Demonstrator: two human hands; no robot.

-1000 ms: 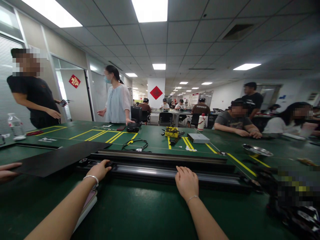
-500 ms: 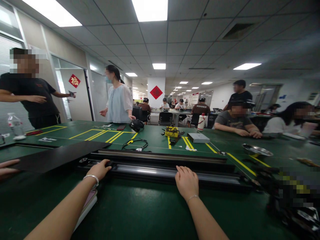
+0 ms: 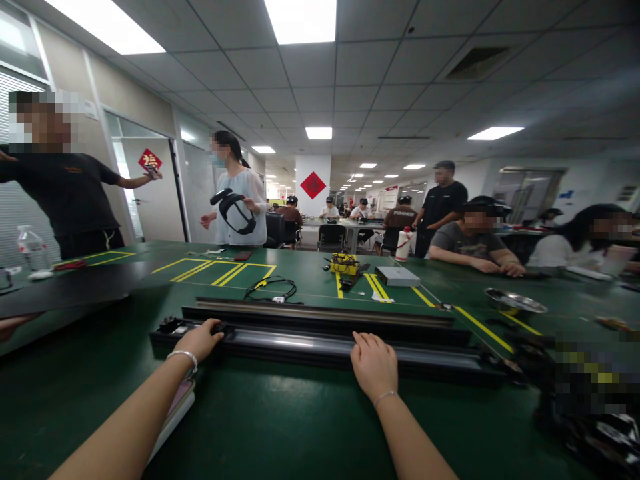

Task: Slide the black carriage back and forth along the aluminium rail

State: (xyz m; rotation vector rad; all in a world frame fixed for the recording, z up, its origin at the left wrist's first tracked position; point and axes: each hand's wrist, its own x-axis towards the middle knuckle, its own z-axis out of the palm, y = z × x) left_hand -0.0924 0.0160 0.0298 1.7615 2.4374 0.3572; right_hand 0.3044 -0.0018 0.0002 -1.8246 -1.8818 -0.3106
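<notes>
A long black rail [image 3: 295, 340] with a shiny dark tube lies crosswise on the green table in front of me. My left hand [image 3: 200, 339] is closed around a small black block [image 3: 225, 329] near the rail's left end. Over the rail's front edge, right of its middle, my right hand [image 3: 374, 363] is curled, its fingers on the tube. A second dark bar [image 3: 320, 312] lies just behind, parallel to the first. Under my left forearm, partly hidden, is what looks like a stack of books [image 3: 173, 420].
A co-worker's hand [image 3: 17, 325] holds a black panel [image 3: 70, 287] at the left. Behind the rail lie a cable [image 3: 273, 288], a yellow bundle [image 3: 344, 263], a grey box [image 3: 397, 276] and a metal bowl [image 3: 516, 301]. Dark, partly pixelated equipment [image 3: 590, 400] sits at the right.
The black panel has moved left, uncovering the rail's left end. A person at the back has lifted a black headset off the table. Another person has stepped left. My hands have stayed put.
</notes>
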